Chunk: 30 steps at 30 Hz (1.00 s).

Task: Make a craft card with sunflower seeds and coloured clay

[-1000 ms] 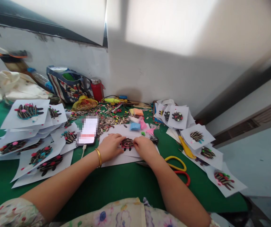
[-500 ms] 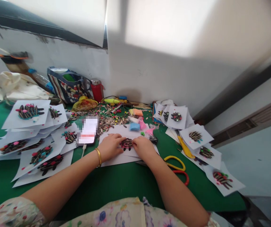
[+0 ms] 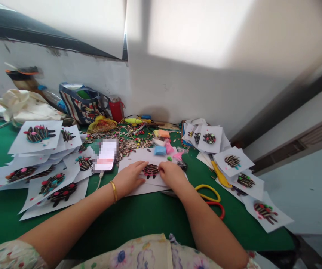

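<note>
Head view, clock taken from the seed figure point(image 3: 151, 170): we note it lying on white paper point(image 3: 149, 183) between the hands. Left hand point(image 3: 129, 178), 8 o'clock, fingers extended on the paper, thumb apart. Right hand point(image 3: 174, 175), 3 o'clock, fingers curled at the figure's edge; we cannot tell whether they pinch anything. Scissors point(image 3: 209, 186), 4 o'clock; loose seeds point(image 3: 134, 143), 11.

I'm at a craft wkspace: green table point(image 3: 116, 226) w/ loose seeds point(image 3: 132, 144), colored pkts point(image 3: 160, 150), scissors point(image 3: 208, 186) & piles of seed-pic sheets point(image 3: 52, 183).
</note>
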### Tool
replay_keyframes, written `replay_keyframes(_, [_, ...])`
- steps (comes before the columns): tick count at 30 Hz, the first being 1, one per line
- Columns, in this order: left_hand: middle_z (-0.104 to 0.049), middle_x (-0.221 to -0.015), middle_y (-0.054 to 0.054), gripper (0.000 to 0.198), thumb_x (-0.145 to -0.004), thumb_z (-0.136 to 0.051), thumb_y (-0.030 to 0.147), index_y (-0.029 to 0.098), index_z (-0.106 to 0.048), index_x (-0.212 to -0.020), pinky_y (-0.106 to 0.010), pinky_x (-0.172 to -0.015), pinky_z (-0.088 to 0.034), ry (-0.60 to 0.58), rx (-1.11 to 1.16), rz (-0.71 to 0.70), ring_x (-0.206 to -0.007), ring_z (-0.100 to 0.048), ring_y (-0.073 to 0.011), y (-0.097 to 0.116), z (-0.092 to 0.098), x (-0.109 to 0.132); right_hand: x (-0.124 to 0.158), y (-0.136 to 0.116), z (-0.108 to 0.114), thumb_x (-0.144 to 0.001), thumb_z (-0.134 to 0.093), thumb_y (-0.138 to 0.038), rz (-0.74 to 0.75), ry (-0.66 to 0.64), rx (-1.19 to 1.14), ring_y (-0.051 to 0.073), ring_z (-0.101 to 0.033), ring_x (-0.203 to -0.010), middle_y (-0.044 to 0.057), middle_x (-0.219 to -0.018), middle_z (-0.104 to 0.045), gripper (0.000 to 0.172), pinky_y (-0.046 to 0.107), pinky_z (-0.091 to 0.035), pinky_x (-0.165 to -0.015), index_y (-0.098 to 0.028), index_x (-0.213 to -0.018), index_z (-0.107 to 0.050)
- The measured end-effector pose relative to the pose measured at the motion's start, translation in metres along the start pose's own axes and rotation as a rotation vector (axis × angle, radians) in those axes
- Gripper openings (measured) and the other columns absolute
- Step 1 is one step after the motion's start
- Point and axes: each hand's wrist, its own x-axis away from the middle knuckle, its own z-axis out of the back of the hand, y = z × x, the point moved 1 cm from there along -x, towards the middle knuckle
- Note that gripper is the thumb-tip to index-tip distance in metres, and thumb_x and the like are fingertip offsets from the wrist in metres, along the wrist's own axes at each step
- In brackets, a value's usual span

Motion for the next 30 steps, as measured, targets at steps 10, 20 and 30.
replay_keyframes(10, [-0.042,-0.149,-0.016,0.056,-0.088,-0.054,0.032,0.015,-0.041,-0.140,-0.047,-0.114,-0.033,-0.040,-0.134,-0.035,-0.137,-0.040,-0.0274,0.004,-0.019,0.020,0.001,-0.001,0.001,-0.090,-0.047,-0.022,-0.002,-0.010,-0.008,0.017,-0.058,-0.086,0.005,-0.092,-0.068,0.019,0.026,-0.036,-0.072,-0.022,-0.093,-0.066])
replay_keyframes(20, [-0.039,-0.150,-0.017,0.061,-0.087,-0.056,0.032,0.013,-0.038,-0.142,-0.045,-0.115,-0.031,-0.074,-0.095,-0.018,-0.139,-0.037,-0.0267,0.003,-0.016,0.020,0.000,-0.002,0.001,-0.091,-0.049,-0.025,0.005,0.010,-0.001,0.018,-0.059,-0.085,0.004,-0.091,-0.068,0.017,0.026,-0.036,-0.070,-0.022,-0.091,-0.065])
replay_keyframes(30, [-0.060,-0.117,-0.011,0.030,-0.091,-0.050,0.032,0.018,-0.054,-0.117,-0.042,-0.102,-0.042,0.265,0.054,0.041,-0.114,-0.054,-0.0247,0.006,0.016,-0.008,0.001,0.010,0.015,-0.093,-0.046,-0.024,-0.105,0.157,0.031,0.018,-0.058,-0.088,0.005,-0.093,-0.068,0.020,0.027,-0.036,-0.073,-0.020,-0.091,-0.066])
